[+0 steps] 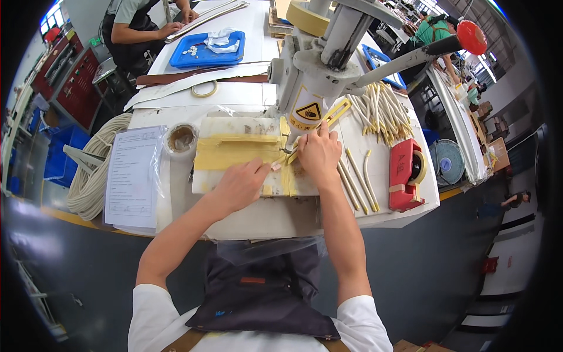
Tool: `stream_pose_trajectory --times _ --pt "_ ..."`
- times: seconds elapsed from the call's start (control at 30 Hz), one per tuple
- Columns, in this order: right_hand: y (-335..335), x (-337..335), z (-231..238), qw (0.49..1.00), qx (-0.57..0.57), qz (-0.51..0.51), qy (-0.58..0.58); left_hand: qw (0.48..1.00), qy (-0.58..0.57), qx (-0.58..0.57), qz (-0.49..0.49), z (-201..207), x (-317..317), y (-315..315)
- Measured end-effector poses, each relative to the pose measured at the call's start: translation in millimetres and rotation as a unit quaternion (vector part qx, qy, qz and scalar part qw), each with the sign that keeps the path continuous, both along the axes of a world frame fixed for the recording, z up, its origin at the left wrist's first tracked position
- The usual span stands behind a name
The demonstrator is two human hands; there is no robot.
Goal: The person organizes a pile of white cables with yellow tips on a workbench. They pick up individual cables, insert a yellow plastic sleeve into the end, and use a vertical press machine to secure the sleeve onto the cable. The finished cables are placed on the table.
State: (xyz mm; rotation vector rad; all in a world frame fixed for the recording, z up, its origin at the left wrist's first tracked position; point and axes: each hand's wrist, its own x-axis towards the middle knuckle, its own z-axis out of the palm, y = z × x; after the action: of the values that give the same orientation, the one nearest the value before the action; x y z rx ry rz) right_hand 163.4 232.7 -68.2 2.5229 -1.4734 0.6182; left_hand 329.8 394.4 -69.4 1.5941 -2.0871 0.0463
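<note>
A lever hand press (319, 64) stands over a pale, worn work board (252, 126) covered partly with yellow tape (231, 154). At the front of the press tool, my left hand (243, 183) is closed, its fingertips pinching a small pale piece (275, 166). My right hand (319, 152) is just right of the tool, its fingers bent down and closed on a narrow yellow strip (295, 154), partly hidden by them. Beyond that hand a long, thin yellow loop-shaped thing (337, 111) slants up to the right. Several white cords (355, 182) with yellow ends lie beside my right wrist.
A heap of yellow-tipped cords (384, 111) and a red tape dispenser (406, 176) lie right. On the left are a tape roll (183, 139), a printed sheet (134, 179) and coiled rope (88, 188). A blue tray (205, 50) stands farther back, near another person (138, 29).
</note>
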Motion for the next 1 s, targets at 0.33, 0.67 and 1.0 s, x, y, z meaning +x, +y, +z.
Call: stream_pose_trajectory --times 0.33,0.67,1.0 --pt "-73 -61 97 0.759 0.156 0.15 -0.614 0.999 0.041 0.013 -0.004 -7 -1 -5" --pt "-19 -60 326 0.705 0.19 0.4 -0.554 0.998 0.052 0.012 -0.013 -6 1 -4" --pt "90 -97 149 0.699 -0.014 0.527 -0.483 0.997 0.066 0.026 0.002 -6 1 -3"
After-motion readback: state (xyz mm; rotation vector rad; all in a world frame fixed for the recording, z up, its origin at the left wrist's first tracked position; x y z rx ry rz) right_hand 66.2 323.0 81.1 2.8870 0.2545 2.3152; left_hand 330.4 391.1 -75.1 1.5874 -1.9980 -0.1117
